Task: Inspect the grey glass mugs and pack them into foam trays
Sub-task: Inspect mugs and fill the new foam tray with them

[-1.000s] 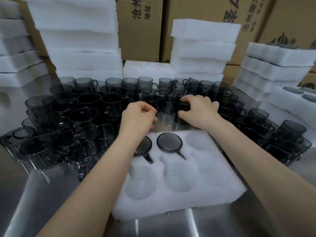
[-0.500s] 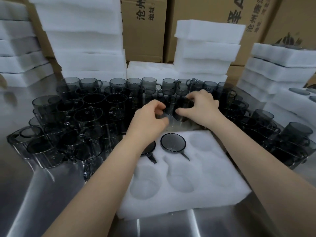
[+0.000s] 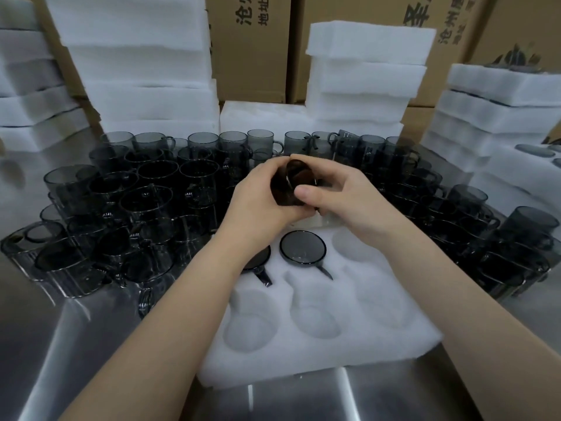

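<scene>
head view | forward and down | close over foam tray (image 3: 379, 338)

The mugs (image 3: 158, 177) were smoky grey and see-through, the foam tray (image 3: 379, 323) plain white. The surface (image 3: 76, 344) shone silver; the brown cartons (image 3: 252, 62) carried dark printed characters.
</scene>
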### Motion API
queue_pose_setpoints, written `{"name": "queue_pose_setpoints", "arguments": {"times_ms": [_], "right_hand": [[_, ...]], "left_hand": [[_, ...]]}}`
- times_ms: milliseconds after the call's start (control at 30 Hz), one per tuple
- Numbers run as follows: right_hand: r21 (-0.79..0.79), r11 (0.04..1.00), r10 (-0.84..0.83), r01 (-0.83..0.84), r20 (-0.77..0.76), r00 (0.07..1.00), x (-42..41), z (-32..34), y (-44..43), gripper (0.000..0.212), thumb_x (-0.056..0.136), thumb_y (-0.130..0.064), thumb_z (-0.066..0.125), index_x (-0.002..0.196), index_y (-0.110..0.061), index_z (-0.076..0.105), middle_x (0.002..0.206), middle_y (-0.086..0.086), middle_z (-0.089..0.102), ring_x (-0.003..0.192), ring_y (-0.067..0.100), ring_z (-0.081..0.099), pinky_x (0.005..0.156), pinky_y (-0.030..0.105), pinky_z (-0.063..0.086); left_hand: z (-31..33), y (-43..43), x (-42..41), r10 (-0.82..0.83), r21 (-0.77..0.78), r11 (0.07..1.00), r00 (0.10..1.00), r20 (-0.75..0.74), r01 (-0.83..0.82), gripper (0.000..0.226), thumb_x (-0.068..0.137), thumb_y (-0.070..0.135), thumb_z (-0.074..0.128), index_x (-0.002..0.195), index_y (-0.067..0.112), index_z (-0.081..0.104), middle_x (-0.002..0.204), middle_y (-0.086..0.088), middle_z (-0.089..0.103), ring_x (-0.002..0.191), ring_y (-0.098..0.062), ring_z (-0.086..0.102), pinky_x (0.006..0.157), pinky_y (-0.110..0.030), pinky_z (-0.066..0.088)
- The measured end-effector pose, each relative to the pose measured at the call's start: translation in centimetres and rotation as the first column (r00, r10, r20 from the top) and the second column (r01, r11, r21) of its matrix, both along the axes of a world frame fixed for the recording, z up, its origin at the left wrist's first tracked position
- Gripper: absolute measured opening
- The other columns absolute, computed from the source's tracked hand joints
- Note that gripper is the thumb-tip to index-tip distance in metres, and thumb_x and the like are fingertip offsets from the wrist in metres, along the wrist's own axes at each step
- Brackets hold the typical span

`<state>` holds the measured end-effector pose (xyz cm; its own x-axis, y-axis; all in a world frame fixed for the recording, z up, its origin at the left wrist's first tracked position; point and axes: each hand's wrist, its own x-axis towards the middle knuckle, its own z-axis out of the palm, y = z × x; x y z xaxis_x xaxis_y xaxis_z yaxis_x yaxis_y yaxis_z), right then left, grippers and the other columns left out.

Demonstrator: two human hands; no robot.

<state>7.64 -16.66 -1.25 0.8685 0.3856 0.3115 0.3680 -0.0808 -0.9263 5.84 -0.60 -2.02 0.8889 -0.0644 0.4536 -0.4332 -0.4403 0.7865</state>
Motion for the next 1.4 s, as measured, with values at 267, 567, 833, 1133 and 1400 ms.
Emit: {"name": "queue_pose_setpoints", "arguments": {"times_ms": [267,567,833,1133,1400], "right_hand": [[-0.056,0.962,-0.263,0.268,0.085,0.961,0.0,-0.1,0.9,0.022,0.070,-0.039,0.083,0.080,-0.031,0.066,0.079,-0.014,0.069,0.075,0.001,0.065,0.065,0.019,0.051],[0.152,0.967,-0.162,0.204,-0.249,0.955,0.1,0.2,0.2,0.020,0.098,-0.023,0.054,0.093,-0.011,0.069,0.082,0.011,0.063,0.062,0.024,0.051,0.045,0.018,0.034],[0.157,0.984,0.112,-0.079,-0.219,0.969,0.1,0.1,-0.6,0.053,0.076,-0.009,0.070,0.128,-0.005,0.058,0.125,0.022,0.061,0.105,0.027,0.061,0.084,0.034,0.052],[0.071,0.939,-0.334,0.337,-0.057,0.941,0.3,-0.3,0.5,0.026,0.094,-0.033,0.063,0.073,-0.018,0.057,0.067,0.001,0.055,0.059,0.014,0.052,0.048,0.025,0.041],[0.008,0.989,-0.142,0.147,-0.194,0.971,0.4,-0.3,0.7,0.049,0.099,-0.049,0.045,0.062,-0.019,0.057,0.053,0.001,0.051,0.048,0.017,0.049,0.049,0.028,0.043]], "left_hand": [[-0.3,-0.4,-0.1,-0.033,0.080,0.996,0.999,-0.002,0.033,0.059,0.060,0.021,0.090,0.113,0.030,0.064,0.101,0.016,0.066,0.092,0.004,0.060,0.075,0.000,0.041],[-0.2,-0.1,0.2,-0.070,-0.009,0.998,0.997,-0.014,0.070,0.064,0.058,0.027,0.093,0.115,0.031,0.065,0.104,0.017,0.068,0.100,0.004,0.061,0.084,-0.003,0.041],[-0.3,0.3,0.6,-0.058,-0.100,0.994,0.998,-0.040,0.054,0.057,0.057,0.022,0.093,0.109,0.025,0.069,0.099,0.011,0.072,0.098,-0.005,0.065,0.090,-0.024,0.051],[-0.3,-0.4,0.0,-0.107,-0.003,0.994,0.993,-0.040,0.107,0.061,0.058,0.034,0.091,0.113,0.033,0.064,0.102,0.016,0.069,0.099,0.006,0.061,0.086,-0.010,0.045],[-0.1,0.4,0.2,-0.055,-0.251,0.967,0.998,-0.032,0.045,0.050,0.072,0.022,0.086,0.115,0.026,0.061,0.110,0.011,0.066,0.104,-0.001,0.062,0.097,-0.029,0.050]]}}
